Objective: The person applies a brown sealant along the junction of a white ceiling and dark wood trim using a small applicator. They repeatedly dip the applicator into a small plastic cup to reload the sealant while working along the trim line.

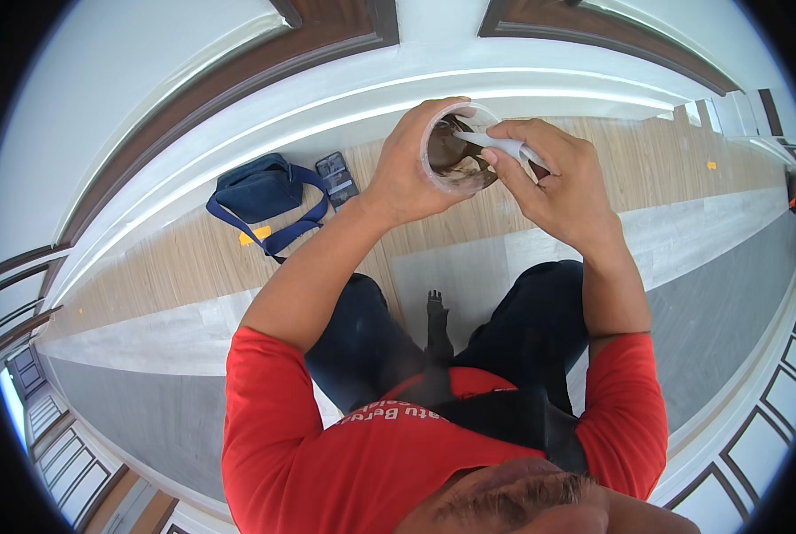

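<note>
My left hand is wrapped round a clear plastic cup, tilted so that its mouth faces up toward me. Dark brown paint or paste lies inside and coats part of the cup's wall. In my right hand, pinched between thumb and fingers, is a white, thin tool with a narrow tip. That tip reaches over the rim into the cup, close to the brown stuff. Something dark brown shows under the right fingers; I cannot tell if it is part of the tool.
A dark blue bag with a blue strap lies on the wood-look floor at the left. Beside it are a phone and a piece of orange tape. A white wall with brown-framed panels rises just beyond my hands.
</note>
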A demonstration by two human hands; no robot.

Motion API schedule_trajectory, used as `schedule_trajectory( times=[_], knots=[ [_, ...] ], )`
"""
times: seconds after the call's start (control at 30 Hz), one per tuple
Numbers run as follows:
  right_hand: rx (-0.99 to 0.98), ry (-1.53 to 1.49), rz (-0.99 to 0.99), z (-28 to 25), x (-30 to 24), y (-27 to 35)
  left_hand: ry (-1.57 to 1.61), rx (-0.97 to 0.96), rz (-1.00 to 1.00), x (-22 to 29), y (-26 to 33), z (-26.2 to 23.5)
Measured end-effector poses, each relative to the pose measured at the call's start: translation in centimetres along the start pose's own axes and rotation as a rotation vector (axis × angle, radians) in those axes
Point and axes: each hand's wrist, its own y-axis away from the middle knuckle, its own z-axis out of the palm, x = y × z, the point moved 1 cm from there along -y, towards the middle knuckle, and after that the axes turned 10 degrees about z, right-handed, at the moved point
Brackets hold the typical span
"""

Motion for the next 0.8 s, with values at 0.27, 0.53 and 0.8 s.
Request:
schedule_trajectory(
  times=[0.27, 0.53, 0.8],
  knots=[
    [0.018, 0.094, -0.065, 0.8, 0.5, -0.1, -0.018, 0.001, 0.044, -0.3, -0.1, 1.0],
    [0.118, 0.194, -0.155, 1.5, 1.3, 0.4, -0.054, 0.008, 0.084, 0.4, -0.4, 1.8],
    [0.132, 0.181, -0.138, 1.3, 1.3, 0.8, -0.031, -0.011, 0.061, 0.8, -0.4, 1.9]
  ],
)
